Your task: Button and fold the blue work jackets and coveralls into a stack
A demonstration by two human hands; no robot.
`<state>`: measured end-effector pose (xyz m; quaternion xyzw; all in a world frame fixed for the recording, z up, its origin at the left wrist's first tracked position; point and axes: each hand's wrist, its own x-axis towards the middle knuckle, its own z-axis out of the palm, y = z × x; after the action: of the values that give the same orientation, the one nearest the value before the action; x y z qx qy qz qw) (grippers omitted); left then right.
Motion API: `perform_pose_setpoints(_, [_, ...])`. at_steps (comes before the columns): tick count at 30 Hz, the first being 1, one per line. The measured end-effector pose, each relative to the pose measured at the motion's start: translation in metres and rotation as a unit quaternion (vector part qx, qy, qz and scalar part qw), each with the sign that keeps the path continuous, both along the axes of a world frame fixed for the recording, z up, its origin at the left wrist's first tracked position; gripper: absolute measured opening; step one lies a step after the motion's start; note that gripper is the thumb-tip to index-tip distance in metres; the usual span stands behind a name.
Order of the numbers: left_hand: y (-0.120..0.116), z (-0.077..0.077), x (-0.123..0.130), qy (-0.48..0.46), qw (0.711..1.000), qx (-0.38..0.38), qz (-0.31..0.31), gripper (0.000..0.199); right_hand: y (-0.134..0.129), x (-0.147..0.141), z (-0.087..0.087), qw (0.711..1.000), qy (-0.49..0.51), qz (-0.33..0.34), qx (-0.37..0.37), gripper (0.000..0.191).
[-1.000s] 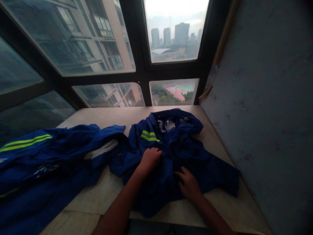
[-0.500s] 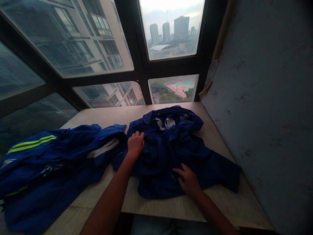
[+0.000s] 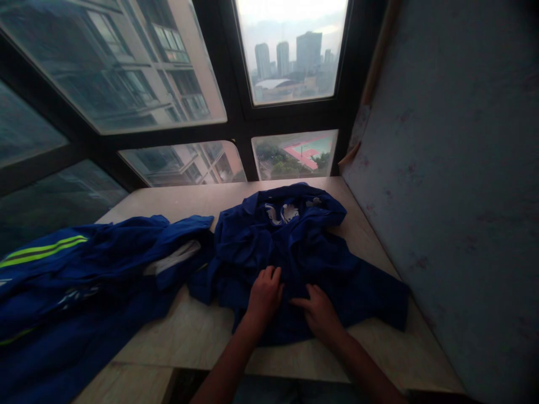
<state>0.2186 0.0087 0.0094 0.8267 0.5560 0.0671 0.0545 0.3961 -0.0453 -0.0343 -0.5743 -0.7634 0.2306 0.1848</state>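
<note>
A blue collared jacket lies spread and wrinkled on a pale wooden ledge. Its collar points toward the window, with white print showing inside the neck, and one sleeve reaches to the right. My left hand is on the lower middle of the front, its fingers bent together on the cloth, with the tips partly hidden. Just right of it, my right hand rests on the lower front with thumb and index finger stretched apart; its other fingers are partly hidden.
Left of the jacket lies a second blue garment with yellow-green stripes and a whitish patch, touching its sleeve side. The wooden ledge ends at a front edge near me. Dark-framed windows stand behind, and a papered wall bounds the right.
My left hand has moved from the jacket's upper left down and right to the lower middle, close to my right hand. My right hand stays almost in place.
</note>
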Motion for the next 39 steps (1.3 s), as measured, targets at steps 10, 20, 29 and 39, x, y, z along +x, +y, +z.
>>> perform_pose_setpoints(10, [0.007,0.016,-0.008,0.077,0.996,-0.041,0.004,0.035,-0.009,0.0,0.011,0.998,0.053,-0.03,-0.015,0.034])
perform_pose_setpoints(20, [-0.027,0.007,-0.021,0.052,0.993,-0.04,-0.097,0.026,-0.01,0.005,-0.004,0.998,0.039,0.013,0.038,0.026])
perform_pose_setpoints(29, [-0.034,0.009,-0.022,0.043,0.994,-0.047,-0.09,0.03,-0.01,0.011,-0.015,0.995,0.032,0.047,0.076,0.032])
perform_pose_setpoints(39, [-0.043,0.004,-0.021,0.014,0.995,-0.03,-0.097,0.017,-0.011,0.011,-0.01,0.987,0.109,0.037,0.115,0.02])
